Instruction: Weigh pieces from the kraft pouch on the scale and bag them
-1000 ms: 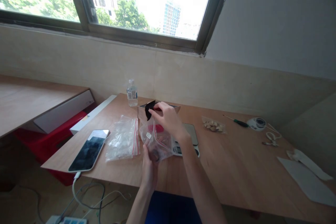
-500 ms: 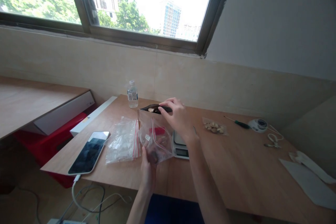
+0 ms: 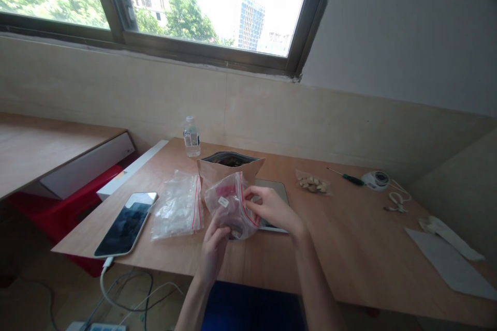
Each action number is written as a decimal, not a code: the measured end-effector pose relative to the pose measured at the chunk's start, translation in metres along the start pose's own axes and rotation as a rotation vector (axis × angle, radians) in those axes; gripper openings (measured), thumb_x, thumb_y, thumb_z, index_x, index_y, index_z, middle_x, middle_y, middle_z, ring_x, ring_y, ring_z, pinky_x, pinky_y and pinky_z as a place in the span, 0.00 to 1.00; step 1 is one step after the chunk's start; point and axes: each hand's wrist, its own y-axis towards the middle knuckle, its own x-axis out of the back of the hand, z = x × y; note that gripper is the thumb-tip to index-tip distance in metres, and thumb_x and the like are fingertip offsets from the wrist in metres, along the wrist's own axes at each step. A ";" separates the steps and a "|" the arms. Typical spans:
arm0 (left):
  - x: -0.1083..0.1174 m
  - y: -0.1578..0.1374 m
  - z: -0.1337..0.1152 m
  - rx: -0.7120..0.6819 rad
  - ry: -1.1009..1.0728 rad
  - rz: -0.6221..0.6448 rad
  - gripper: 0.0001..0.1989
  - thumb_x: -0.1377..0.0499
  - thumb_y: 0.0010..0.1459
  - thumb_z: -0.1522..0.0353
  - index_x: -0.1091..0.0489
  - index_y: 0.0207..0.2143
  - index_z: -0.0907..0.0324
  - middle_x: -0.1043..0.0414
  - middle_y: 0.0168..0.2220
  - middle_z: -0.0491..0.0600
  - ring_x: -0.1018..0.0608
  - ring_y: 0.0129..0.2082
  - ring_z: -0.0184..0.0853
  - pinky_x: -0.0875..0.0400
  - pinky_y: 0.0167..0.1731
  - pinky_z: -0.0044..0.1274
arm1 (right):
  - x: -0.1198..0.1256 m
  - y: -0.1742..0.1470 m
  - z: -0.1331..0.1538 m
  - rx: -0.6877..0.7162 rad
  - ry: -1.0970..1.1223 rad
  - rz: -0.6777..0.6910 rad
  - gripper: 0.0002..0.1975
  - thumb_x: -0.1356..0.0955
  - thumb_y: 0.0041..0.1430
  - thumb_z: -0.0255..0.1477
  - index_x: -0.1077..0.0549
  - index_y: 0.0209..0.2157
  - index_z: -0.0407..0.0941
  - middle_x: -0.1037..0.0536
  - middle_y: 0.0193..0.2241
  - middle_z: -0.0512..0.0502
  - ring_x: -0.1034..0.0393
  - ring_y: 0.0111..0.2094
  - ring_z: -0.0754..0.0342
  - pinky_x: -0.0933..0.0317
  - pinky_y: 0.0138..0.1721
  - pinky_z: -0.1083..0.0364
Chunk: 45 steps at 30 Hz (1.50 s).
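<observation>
My two hands meet over the near edge of the table [image 3: 349, 264], both around a small zip bag [image 3: 229, 204]. Straight behind it a brown paper bag [image 3: 229, 170] stands upright with its mouth open, blocking any straight reach toward the water bottle [image 3: 191, 137]. A flat scale [image 3: 277, 191] lies just under my right hand [image 3: 272, 209]. To my left hand's [image 3: 213, 248] side, a pile of clear bags [image 3: 178, 204] and a phone [image 3: 126, 223] fill the table out to its corner. Rightward the wood lies bare and wide, until a packet of nuts [image 3: 312, 184], a screwdriver [image 3: 347, 178] and paper sheets [image 3: 450, 264] far off.
</observation>
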 end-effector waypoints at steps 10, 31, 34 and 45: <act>0.011 0.009 -0.009 -0.192 0.298 -0.048 0.29 0.33 0.47 0.64 0.33 0.53 0.53 0.30 0.54 0.52 0.28 0.54 0.43 0.33 0.53 0.31 | -0.031 -0.003 -0.018 0.094 0.065 0.028 0.17 0.31 0.55 0.41 0.25 0.43 0.45 0.22 0.40 0.46 0.28 0.42 0.50 0.37 0.45 0.53; 0.038 0.005 -0.050 -0.243 0.326 -0.297 0.21 0.34 0.48 0.60 0.26 0.44 0.58 0.23 0.44 0.50 0.23 0.40 0.35 0.30 0.40 0.22 | 0.022 0.025 0.052 0.391 -0.210 -0.682 0.06 0.32 0.58 0.31 0.25 0.35 0.44 0.25 0.33 0.49 0.31 0.30 0.57 0.36 0.33 0.58; 0.038 0.003 -0.053 -0.223 0.342 -0.269 0.21 0.34 0.48 0.60 0.26 0.45 0.59 0.23 0.43 0.50 0.23 0.38 0.35 0.29 0.38 0.22 | 0.017 0.048 0.050 0.433 -0.365 -0.690 0.06 0.34 0.60 0.28 0.25 0.36 0.45 0.26 0.35 0.47 0.31 0.36 0.54 0.36 0.40 0.54; 0.019 0.004 -0.039 -0.188 0.383 -0.104 0.13 0.35 0.49 0.62 0.23 0.37 0.57 0.22 0.38 0.50 0.23 0.39 0.39 0.28 0.38 0.24 | -0.041 -0.007 0.021 0.310 -0.120 -0.637 0.15 0.36 0.62 0.38 0.30 0.47 0.47 0.27 0.45 0.44 0.33 0.48 0.50 0.39 0.50 0.51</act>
